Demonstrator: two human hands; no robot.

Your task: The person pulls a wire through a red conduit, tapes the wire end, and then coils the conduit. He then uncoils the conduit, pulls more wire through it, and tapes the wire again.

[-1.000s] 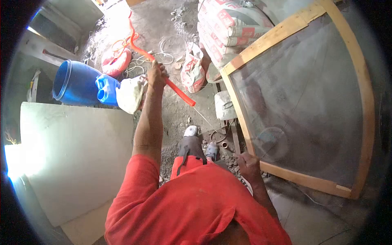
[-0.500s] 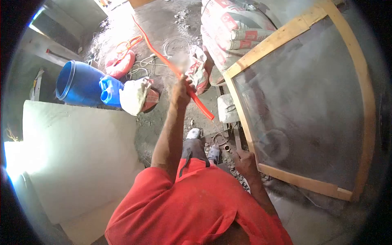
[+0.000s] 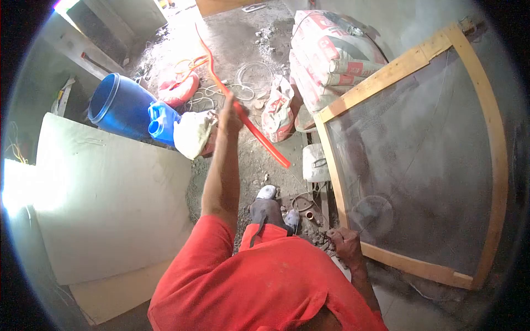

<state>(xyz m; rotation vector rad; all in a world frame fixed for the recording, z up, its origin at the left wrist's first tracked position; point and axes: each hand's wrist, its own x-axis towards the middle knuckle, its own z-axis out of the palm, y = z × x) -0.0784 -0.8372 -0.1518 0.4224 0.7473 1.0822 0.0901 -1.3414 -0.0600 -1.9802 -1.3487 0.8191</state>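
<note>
My left hand (image 3: 231, 115) is wrapped round an orange corrugated conduit (image 3: 259, 138), out in front of me. One cut end of the conduit slants down to the right. From there the length runs back across the floor towards the bright far end. A very thin line seems to trail from the cut end, but its course is hard to follow. Low on the right, my right hand (image 3: 345, 243) is closed beside the lower corner of a wooden-framed mesh screen (image 3: 375, 251). What its fingers hold, if anything, is too small to make out.
Left stand a blue barrel (image 3: 121, 107), a blue jerrycan (image 3: 161, 124), a white sack (image 3: 193, 132) and a pale board (image 3: 110, 193). Stacked bags (image 3: 326, 60) rise at back right. A white container (image 3: 316, 163) and a short pipe (image 3: 309, 215) lie near my feet.
My right hand has moved down and to the right, its fingers now curled in. My left hand, still on the conduit, has shifted slightly left. The view has shifted too.
</note>
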